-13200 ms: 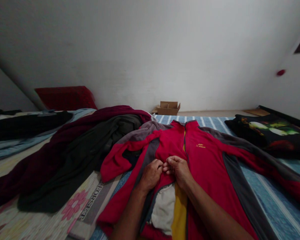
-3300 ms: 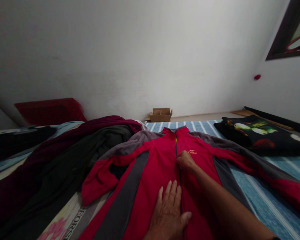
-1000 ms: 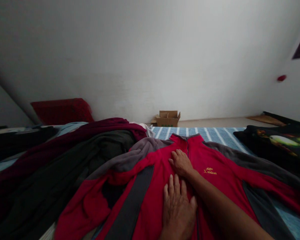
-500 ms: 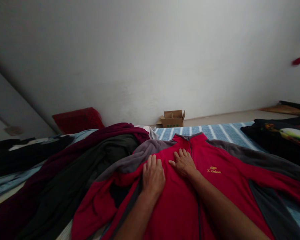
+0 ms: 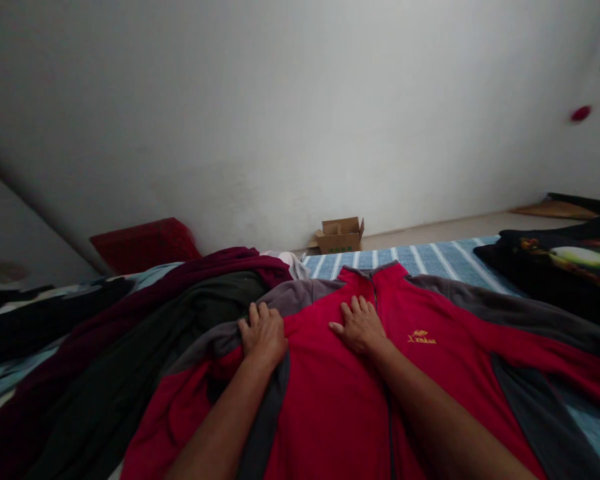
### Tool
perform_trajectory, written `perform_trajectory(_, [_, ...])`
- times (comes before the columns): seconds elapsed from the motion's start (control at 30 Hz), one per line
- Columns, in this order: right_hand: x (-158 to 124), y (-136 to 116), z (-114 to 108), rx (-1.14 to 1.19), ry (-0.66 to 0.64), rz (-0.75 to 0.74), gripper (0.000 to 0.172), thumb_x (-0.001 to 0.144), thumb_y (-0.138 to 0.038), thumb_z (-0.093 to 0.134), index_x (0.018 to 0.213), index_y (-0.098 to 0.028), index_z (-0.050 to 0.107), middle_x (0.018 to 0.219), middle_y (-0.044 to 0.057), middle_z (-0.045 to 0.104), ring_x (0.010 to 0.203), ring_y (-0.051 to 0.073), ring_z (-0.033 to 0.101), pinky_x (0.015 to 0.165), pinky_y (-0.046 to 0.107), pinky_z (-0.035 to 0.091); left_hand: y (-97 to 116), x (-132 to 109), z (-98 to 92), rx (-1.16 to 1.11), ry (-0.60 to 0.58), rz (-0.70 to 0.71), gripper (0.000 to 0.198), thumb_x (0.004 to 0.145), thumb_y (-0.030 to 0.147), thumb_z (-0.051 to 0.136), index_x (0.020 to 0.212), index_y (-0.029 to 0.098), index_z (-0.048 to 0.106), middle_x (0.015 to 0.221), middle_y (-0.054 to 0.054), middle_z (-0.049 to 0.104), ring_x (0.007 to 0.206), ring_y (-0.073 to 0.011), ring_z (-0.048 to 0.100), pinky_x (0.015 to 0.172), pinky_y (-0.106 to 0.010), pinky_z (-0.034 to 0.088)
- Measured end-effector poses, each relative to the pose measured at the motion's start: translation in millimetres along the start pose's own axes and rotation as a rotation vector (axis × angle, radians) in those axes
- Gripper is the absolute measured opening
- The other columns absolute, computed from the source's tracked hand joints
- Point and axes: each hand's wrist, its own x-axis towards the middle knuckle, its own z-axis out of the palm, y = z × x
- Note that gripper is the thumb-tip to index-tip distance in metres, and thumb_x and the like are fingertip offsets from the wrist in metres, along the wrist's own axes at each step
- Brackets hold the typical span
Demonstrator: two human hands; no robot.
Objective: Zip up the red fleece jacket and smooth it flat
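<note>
A red and grey zip-up fleece jacket (image 5: 330, 393) lies spread front side up, its collar pointing away from me and yellow lettering on one breast. My left hand (image 5: 264, 335) presses on the jacket where the left-side sleeve meets the shoulder, fingers stretched over the grey and red cloth. Flat on the chest beside the zip rests my right hand (image 5: 363, 325), its fingers and thumb spread. Neither hand grips the cloth. The sleeve on the left is bunched, partly behind my left forearm; the right one reaches out to the side.
Dark green (image 5: 180, 347) and maroon garments (image 5: 210, 261) are heaped at the left. A black patterned garment (image 5: 555, 267) lies at the right on the blue striped bedsheet (image 5: 430, 257). Beyond the bed are a cardboard box (image 5: 341, 237), a red box-like object (image 5: 143, 245) and the wall.
My left hand has slid left, from the chest to the sleeve's shoulder, and the cloth there lies flatter. My right hand stays on the chest. The view has shifted slightly.
</note>
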Motion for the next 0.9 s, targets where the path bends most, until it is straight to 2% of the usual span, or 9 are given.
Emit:
perform_trajectory(0.1, [0.2,0.4,-0.2,0.002,-0.013,0.004,0.080,0.084,-0.069,0.021,0.136,-0.011,0.040,0.144,0.023,0.028,0.133,0.038,0.019,0.103,0.047,0.016,21.9,-12.5,3.0,-0.057,0.048,0.204,0.043,0.071,0.005,0.045,0.114,0.009,0.055,0.145,-0.018,0.032,0.137,-0.0302,0.017,0.107,-0.050,0.022])
perform_trajectory(0.17, [0.2,0.7,-0.2,0.005,-0.011,0.003,0.081,0.084,-0.069,0.020,0.136,-0.011,0.040,0.144,0.023,0.028,0.133,0.037,0.019,0.103,0.046,0.015,31.8,-22.9,12.9,-0.174,0.004,0.400,0.046,0.075,0.005,0.042,0.120,0.012,0.052,0.147,-0.012,0.031,0.138,-0.0222,0.018,0.110,-0.040,0.022])
perform_trajectory(0.2, [0.1,0.8,-0.1,0.005,-0.008,0.004,0.081,0.084,-0.069,0.019,0.136,-0.011,0.040,0.144,0.023,0.028,0.133,0.037,0.019,0.103,0.046,0.015,34.5,-27.7,19.5,-0.229,-0.046,0.448,0.045,0.079,0.008,0.039,0.124,0.013,0.049,0.146,-0.011,0.033,0.137,-0.0200,0.020,0.110,-0.036,0.023])
perform_trajectory(0.3, [-0.5,1.4,0.1,-0.005,-0.005,0.025,0.081,0.084,-0.070,0.018,0.136,-0.012,0.039,0.144,0.021,0.029,0.133,0.036,0.019,0.103,0.046,0.014,34.2,-38.1,38.2,-0.286,-0.175,0.395,0.046,0.090,0.028,0.033,0.133,0.015,0.041,0.145,-0.011,0.034,0.136,-0.0224,0.025,0.108,-0.042,0.026])
perform_trajectory(0.37, [-0.9,2.1,0.2,-0.014,-0.004,0.045,0.081,0.083,-0.071,0.019,0.137,-0.013,0.038,0.144,0.021,0.028,0.134,0.037,0.018,0.103,0.046,0.013,31.0,-40.7,43.7,-0.272,-0.219,0.340,0.052,0.091,0.039,0.032,0.138,0.018,0.035,0.148,-0.011,0.028,0.137,-0.0262,0.021,0.107,-0.048,0.024])
perform_trajectory(0.57, [-0.6,3.8,-1.1,-0.030,-0.007,0.086,0.084,0.082,-0.073,0.015,0.139,-0.014,0.036,0.144,0.023,0.027,0.134,0.036,0.017,0.103,0.046,0.008,30.6,-41.4,25.1,-0.292,-0.366,0.304,0.068,0.084,0.059,0.036,0.143,0.027,0.025,0.152,-0.014,0.013,0.139,-0.0315,0.009,0.106,-0.056,0.018])
perform_trajectory(0.67, [0.2,4.4,-1.6,-0.033,-0.027,0.094,0.084,0.082,-0.073,0.016,0.140,-0.015,0.033,0.146,0.022,0.025,0.134,0.035,0.017,0.103,0.046,0.007,34.6,-48.7,17.5,-0.309,-0.369,0.355,0.075,0.080,0.062,0.042,0.143,0.026,0.022,0.152,-0.014,0.010,0.139,-0.0321,0.004,0.106,-0.057,0.015])
perform_trajectory(0.77, [0.4,5.7,-1.3,-0.052,-0.014,0.092,0.085,0.081,-0.074,0.016,0.140,-0.015,0.034,0.145,0.022,0.026,0.134,0.036,0.018,0.103,0.046,0.008,37.9,-59.2,18.6,-0.323,-0.348,0.414,0.073,0.082,0.060,0.040,0.143,0.023,0.024,0.152,-0.013,0.012,0.139,-0.0294,0.005,0.109,-0.053,0.013])
perform_trajectory(0.9, [-0.4,8.7,0.2,-0.081,0.009,0.104,0.086,0.080,-0.075,0.014,0.140,-0.015,0.035,0.144,0.023,0.028,0.132,0.036,0.019,0.102,0.047,0.008,41.4,-65.9,20.2,-0.350,-0.380,0.401,0.080,0.079,0.066,0.039,0.144,0.024,0.021,0.152,-0.014,0.010,0.139,-0.0303,0.004,0.108,-0.055,0.012])
